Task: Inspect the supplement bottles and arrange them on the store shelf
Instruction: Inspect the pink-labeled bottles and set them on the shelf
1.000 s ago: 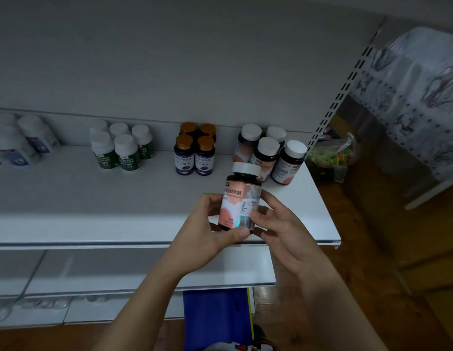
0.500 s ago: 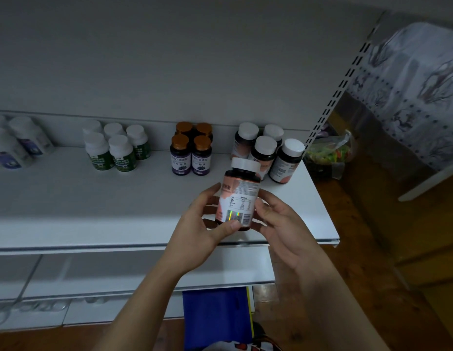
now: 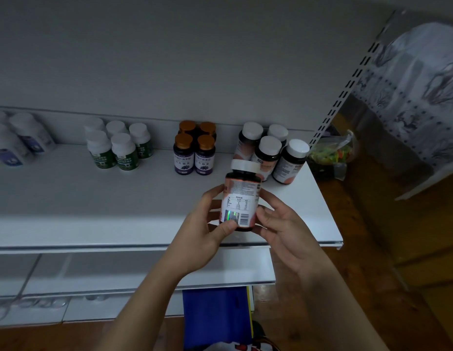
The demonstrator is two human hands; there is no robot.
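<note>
Bottle [image 3: 241, 198] now barcode-side out, upright.

We note a white shelf [image 3: 68, 198] carrying four upright clusters along its back edge, left to right: white bottles with blue labels [image 3: 20, 140], five green-labelled bottles [image 3: 122, 153], four orange-capped bottles with purple labels [image 3: 195, 153], then four dark white-capped bottles with pink labels [image 3: 268, 153] near the right end.

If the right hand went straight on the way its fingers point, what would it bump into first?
The bottle it holds: the right hand points up and left, touching the bottle's side. Past that, probably the left hand.
</note>
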